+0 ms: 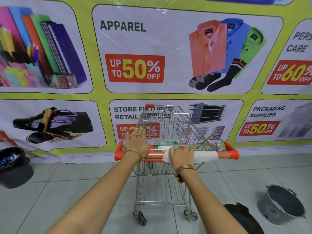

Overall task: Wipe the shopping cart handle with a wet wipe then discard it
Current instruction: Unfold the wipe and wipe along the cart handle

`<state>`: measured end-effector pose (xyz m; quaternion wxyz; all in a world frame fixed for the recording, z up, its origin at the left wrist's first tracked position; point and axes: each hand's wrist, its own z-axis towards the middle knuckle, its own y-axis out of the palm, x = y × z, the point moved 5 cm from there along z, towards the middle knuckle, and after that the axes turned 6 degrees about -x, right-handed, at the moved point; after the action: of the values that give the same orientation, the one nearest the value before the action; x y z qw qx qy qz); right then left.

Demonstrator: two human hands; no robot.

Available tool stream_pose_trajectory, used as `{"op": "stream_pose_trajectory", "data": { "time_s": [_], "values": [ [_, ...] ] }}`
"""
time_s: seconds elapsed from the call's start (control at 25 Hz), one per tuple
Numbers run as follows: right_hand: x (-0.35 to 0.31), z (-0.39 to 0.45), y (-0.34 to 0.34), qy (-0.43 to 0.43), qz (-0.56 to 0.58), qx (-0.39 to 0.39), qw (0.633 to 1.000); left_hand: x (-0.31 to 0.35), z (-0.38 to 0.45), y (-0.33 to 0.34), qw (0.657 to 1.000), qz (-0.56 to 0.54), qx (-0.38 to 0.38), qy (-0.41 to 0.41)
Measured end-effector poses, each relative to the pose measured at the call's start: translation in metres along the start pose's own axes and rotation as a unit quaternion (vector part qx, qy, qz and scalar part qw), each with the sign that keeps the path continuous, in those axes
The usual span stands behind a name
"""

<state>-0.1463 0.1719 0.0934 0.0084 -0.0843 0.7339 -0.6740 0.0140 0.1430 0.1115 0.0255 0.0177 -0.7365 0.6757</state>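
A small wire shopping cart (166, 125) stands in front of me with an orange handle (225, 154) across its near end. My right hand (181, 156) presses a white wet wipe (205, 156) onto the middle of the handle; the wipe drapes over the bar and sticks out to the right of my hand. My left hand (136, 142) rests on the left part of the handle with its fingers spread, holding nothing. A green and white wipes pack (166, 144) lies in the cart's child seat just behind the handle.
A big sales banner (152, 48) covers the wall right behind the cart. A grey metal bucket (283, 204) lies tilted on the tiled floor at the right, with a black bag (243, 217) beside it. A bin with a black liner (12, 159) stands at the left.
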Motion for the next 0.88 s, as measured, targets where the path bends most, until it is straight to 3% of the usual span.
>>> {"op": "stream_pose_trajectory", "data": {
  "time_s": [0.12,0.32,0.44,0.6,0.68,0.88],
  "values": [
    [0.033,-0.008,0.001,-0.014,-0.018,0.017,1.0,0.015,-0.003,0.012,0.997,-0.071,-0.02,-0.004],
    [0.109,-0.011,0.002,0.048,-0.031,0.007,0.998,0.015,-0.003,0.014,0.998,-0.056,-0.033,0.003],
    [0.09,-0.002,0.003,0.079,-0.017,0.007,0.997,0.023,-0.003,0.016,0.999,-0.039,-0.023,0.007],
    [0.04,0.0,0.001,0.02,0.03,0.038,0.999,0.015,0.0,0.017,0.999,-0.034,-0.023,0.004],
    [0.055,-0.006,0.004,-0.004,0.018,0.044,0.999,0.011,0.001,0.018,0.999,-0.037,-0.027,0.003],
    [0.132,-0.017,0.009,0.077,-0.048,0.04,0.995,0.012,0.0,0.018,0.999,-0.046,-0.028,0.007]
  ]
}}
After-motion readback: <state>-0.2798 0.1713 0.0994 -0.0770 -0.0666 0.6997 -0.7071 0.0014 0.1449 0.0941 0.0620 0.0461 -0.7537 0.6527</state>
